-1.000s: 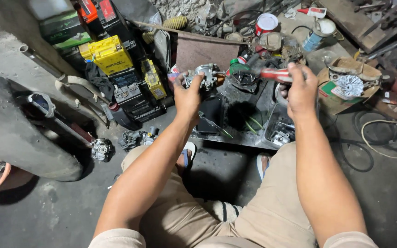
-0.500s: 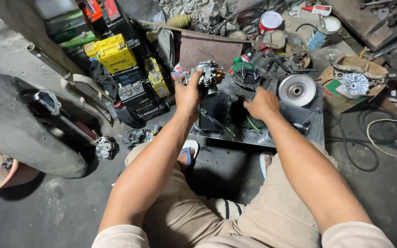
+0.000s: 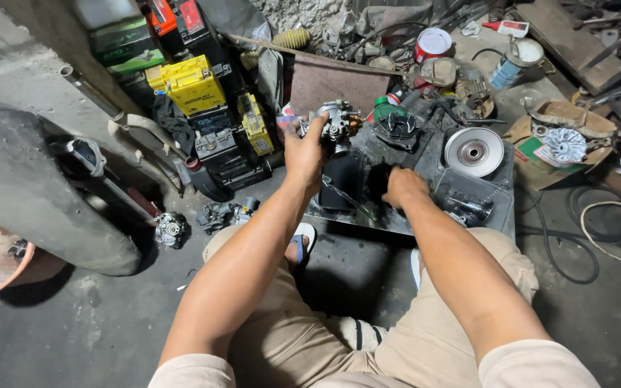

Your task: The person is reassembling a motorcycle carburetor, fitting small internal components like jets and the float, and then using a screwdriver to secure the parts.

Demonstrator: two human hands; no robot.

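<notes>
My left hand (image 3: 303,152) is raised over the low metal work tray (image 3: 494,215) and grips a small silver carburetor (image 3: 336,121) with a brass fitting on its side. My right hand (image 3: 402,186) rests knuckles-up on the dark middle of the tray, fingers curled downward; whatever is under them is hidden. A thin screwdriver (image 3: 347,197) lies on the tray between my two hands. A round silver pulley disc (image 3: 474,151) sits to the right of my right hand. A black engine part (image 3: 396,129) stands just behind it.
Yellow and black batteries (image 3: 192,86) are stacked at the back left. Loose carburetor parts (image 3: 171,230) lie on the floor beside a large dark tyre (image 3: 23,194). A cardboard box with a finned part (image 3: 562,140) and black cables (image 3: 612,223) are on the right. Cans (image 3: 433,43) stand behind.
My right hand left the red-handled tool at the back right and came down toward me onto the tray's middle. The left hand kept hold of the carburetor.
</notes>
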